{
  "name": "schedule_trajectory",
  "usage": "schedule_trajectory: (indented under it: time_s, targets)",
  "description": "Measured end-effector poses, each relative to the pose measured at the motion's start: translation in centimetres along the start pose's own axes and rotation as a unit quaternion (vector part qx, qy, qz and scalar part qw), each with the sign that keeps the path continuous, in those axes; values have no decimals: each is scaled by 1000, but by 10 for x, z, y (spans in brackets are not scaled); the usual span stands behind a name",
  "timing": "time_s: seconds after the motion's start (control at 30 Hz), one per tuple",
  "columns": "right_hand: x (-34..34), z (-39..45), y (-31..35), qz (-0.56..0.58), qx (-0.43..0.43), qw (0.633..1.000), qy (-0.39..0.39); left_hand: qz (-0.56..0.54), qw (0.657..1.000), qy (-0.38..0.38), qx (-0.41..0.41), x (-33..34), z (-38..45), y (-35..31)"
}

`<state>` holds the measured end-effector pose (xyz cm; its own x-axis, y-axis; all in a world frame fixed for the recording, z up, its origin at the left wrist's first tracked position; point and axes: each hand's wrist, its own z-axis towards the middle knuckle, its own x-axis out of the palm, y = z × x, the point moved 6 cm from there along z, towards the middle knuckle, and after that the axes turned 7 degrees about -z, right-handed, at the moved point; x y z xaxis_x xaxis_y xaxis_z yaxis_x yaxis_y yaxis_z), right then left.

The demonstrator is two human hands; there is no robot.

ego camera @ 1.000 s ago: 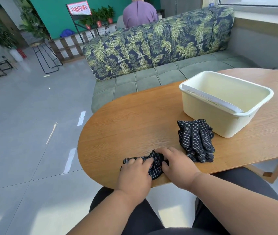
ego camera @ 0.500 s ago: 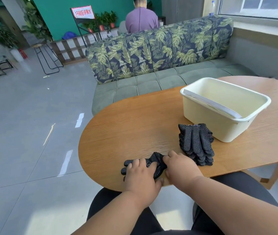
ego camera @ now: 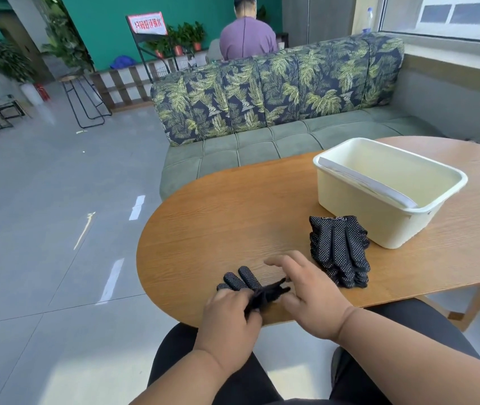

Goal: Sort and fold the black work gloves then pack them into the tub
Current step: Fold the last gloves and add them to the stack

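A loose black dotted work glove (ego camera: 244,280) lies near the front edge of the wooden table (ego camera: 232,217), its fingertips pointing away from me. My left hand (ego camera: 228,315) grips its bunched middle, fingers curled round the fabric. Just right of the glove's raised end is my right hand (ego camera: 309,296), with fingers spread and relaxed and the thumb close beside the fabric. A stack of flat black gloves (ego camera: 338,249) rests to the right, touching the front of the cream plastic tub (ego camera: 347,200). Nothing shows inside the tub apart from a pale strip along its left rim.
A green sofa (ego camera: 262,141) with leaf-print cushions runs along the table's far side. A person in a purple shirt (ego camera: 247,39) sits behind it, back turned. Grey tiled floor, a stool and plants lie to the left. My lap is under the table's edge.
The glove has gone from pressed flat under both hands to bunched up in my left hand. My right hand has lifted off it and spread its fingers.
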<state>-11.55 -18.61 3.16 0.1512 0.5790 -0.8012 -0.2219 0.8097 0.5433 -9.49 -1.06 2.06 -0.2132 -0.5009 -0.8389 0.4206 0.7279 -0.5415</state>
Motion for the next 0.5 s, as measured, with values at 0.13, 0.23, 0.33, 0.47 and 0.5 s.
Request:
schedule_trajectory:
  time_s: [0.13, 0.23, 0.33, 0.47, 0.5]
  targets:
    - [22, -4, -4, -59, -12, 993, 100, -41, 999, 7, 7, 2, -14, 18]
    - [35, -5, -9, -52, -6, 991, 123, -66, 997, 12, 24, 4, -16, 22]
    - [37, -3, -7, 49, 48, 991, 118, -101, 995, 7, 1, 4, -16, 26]
    - [43, 4, -10, 123, 132, 980, 81, -201, 974, -18, -103, -1, -13, 33]
    - [46, 6, -10, 136, 150, 977, 75, -226, 965, -25, -127, -3, -11, 35]
